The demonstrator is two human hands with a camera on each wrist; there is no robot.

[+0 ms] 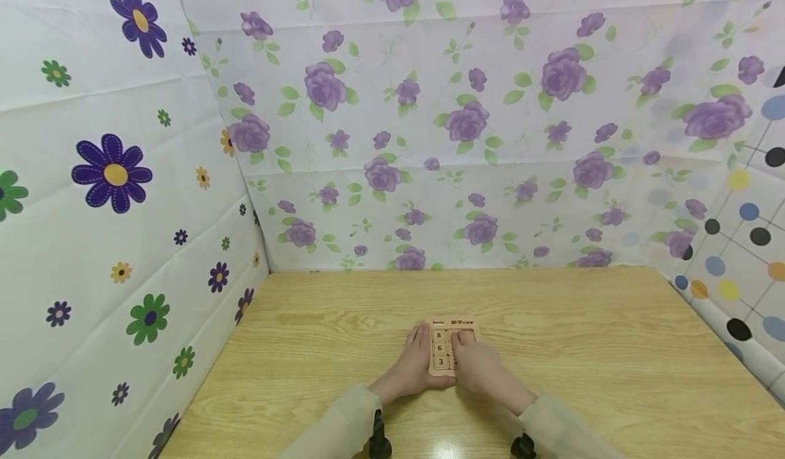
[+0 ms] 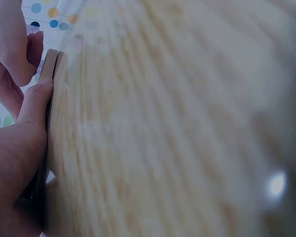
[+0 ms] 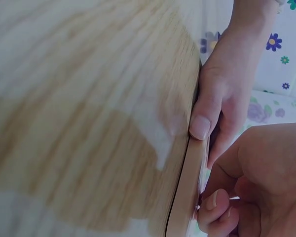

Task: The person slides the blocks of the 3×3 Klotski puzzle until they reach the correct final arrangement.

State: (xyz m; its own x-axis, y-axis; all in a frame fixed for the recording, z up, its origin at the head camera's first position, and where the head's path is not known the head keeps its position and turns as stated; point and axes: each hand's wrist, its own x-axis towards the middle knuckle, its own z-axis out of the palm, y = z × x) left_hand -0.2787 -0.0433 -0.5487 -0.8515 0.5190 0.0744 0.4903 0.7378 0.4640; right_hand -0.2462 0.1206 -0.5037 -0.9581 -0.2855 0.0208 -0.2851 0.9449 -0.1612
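Note:
A pinkish wooden number slide puzzle (image 1: pixel 439 348) lies flat on the table, with tiles 8, 6 and 3 readable down its left column. My left hand (image 1: pixel 412 367) holds it, fingers along the left side and thumb against the near edge. In the right wrist view that thumb (image 3: pixel 201 127) rests on the puzzle's side (image 3: pixel 187 187). Over the middle and right columns, my right hand (image 1: pixel 478 366) touches the tiles with its fingertips and hides most of them. Its other fingers (image 3: pixel 217 212) are bent in the right wrist view.
The wood-grain table (image 1: pixel 306 323) extends to both sides of the puzzle. A flowered cloth (image 1: pixel 380 139) hangs behind it, a daisy-print cloth (image 1: pixel 92 241) on the left and a dotted cloth (image 1: pixel 748 255) on the right. Dark wrist devices (image 1: pixel 379 438) sit at both sleeves.

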